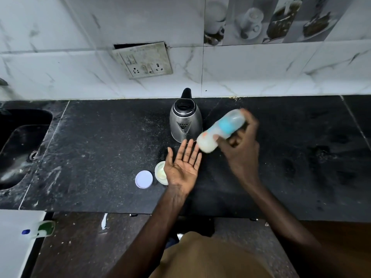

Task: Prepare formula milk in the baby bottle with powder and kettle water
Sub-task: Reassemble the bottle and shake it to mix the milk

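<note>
My right hand (241, 141) grips the baby bottle (219, 130), which is tilted with its milky end down to the left and blurred by motion. The bottle has a blue band and whitish liquid inside. My left hand (183, 166) lies palm up with straight fingers just below the bottle's lower end, holding nothing. The steel kettle (185, 122) with a black lid and handle stands behind the hands. An open powder tub (160, 173) sits by my left wrist, with its white lid (144, 179) flat on the counter to its left.
The black stone counter (100, 147) runs left to right, with a dark sink (20, 147) at the far left. A wall socket plate (143, 60) sits on the tiled wall above the kettle. A green and white bottle (43, 228) lies at the lower left.
</note>
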